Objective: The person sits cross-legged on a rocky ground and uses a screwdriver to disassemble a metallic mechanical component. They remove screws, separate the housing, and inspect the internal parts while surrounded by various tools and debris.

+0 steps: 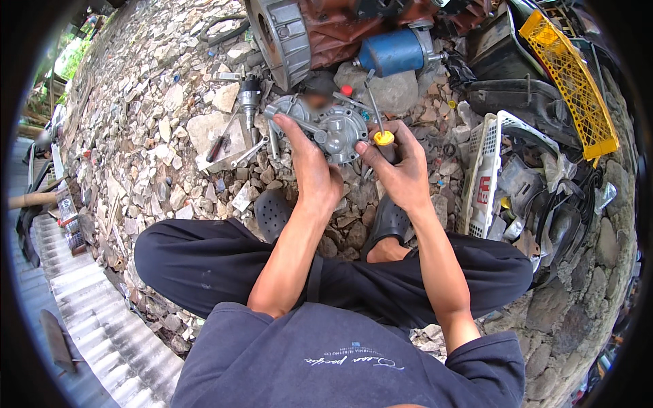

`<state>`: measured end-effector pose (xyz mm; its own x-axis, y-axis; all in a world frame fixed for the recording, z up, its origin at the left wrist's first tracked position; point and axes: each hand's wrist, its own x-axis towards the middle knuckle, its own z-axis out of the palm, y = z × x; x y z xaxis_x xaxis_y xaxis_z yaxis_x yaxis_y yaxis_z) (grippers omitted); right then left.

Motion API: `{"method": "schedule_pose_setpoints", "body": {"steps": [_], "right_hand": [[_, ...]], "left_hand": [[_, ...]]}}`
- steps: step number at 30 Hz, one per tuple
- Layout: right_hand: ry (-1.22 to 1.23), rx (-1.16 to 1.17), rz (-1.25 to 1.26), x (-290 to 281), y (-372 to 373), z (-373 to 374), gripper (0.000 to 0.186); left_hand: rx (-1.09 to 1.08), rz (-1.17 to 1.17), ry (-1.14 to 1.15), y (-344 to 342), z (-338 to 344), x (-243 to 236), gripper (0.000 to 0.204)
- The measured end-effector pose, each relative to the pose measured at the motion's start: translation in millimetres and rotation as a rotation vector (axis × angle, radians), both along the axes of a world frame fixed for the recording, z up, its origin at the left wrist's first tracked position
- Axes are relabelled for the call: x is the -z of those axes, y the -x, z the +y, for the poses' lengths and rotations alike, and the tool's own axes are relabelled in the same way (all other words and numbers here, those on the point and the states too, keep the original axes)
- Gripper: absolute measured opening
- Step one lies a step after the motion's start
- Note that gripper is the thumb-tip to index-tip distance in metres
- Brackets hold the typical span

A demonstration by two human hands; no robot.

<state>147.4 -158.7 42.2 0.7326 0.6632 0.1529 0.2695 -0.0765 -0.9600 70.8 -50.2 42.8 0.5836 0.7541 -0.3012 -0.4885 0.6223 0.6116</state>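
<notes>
Between my hands is a silver-grey cast metal housing [338,134] with round bosses and bolt lugs around its rim. My left hand [314,173] is closed on its left side, thumb along the top edge; the other fingers are hidden behind it. At the housing's right, my right hand [407,175] grips a screwdriver [383,138] by its dark handle with a yellow end. The screwdriver's thin shaft points away from me, beside the housing, and its tip is apart from it.
Beyond the housing lies a large engine casing [282,41] with a blue cylinder [391,53]. On flat stone at left rest another screwdriver [219,139], a wrench [250,152] and a cylindrical metal part [249,98]. A white crate [479,177] of scraps and a yellow grille [571,81] stand right.
</notes>
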Motion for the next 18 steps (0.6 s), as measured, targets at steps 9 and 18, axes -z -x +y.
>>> {"method": "schedule_pose_setpoints", "body": {"steps": [9, 18], "right_hand": [[-0.025, 0.125, 0.236, 46.7, -43.8, -9.2, 0.020], [0.950, -0.008, 0.092, 239.8, -46.8, -38.7, 0.044]], "left_hand": [[-0.091, 0.027, 0.163, 16.6, 46.7, 35.5, 0.079], [-0.191, 0.162, 0.232, 53.5, 96.4, 63.2, 0.043]]}}
